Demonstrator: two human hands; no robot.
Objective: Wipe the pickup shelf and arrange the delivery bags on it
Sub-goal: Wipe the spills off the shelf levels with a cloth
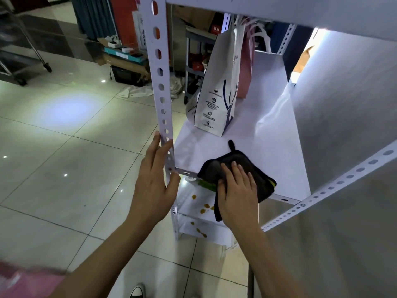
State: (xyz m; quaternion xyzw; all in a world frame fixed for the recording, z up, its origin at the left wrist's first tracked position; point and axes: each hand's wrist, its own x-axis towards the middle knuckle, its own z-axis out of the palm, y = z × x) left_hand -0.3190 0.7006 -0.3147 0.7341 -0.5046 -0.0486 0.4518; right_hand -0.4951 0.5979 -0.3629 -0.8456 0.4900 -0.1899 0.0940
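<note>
A white metal shelf (268,134) fills the middle of the head view. My right hand (238,190) presses flat on a black cloth (260,179) at the shelf's front edge, part of the cloth hanging over it. My left hand (154,181) wraps around the shelf's front left perforated post (160,82). Further back on the same shelf stands a white paper delivery bag (217,91) with dark blue print, upright. Behind it stands a pink bag (246,67), partly hidden.
The lower shelf (199,203) carries several yellow-brown stains. A grey wall (343,104) closes the right side. Boxes and clutter (124,57) lie on the tiled floor behind the shelf's left side. My shoe (137,291) shows at the bottom.
</note>
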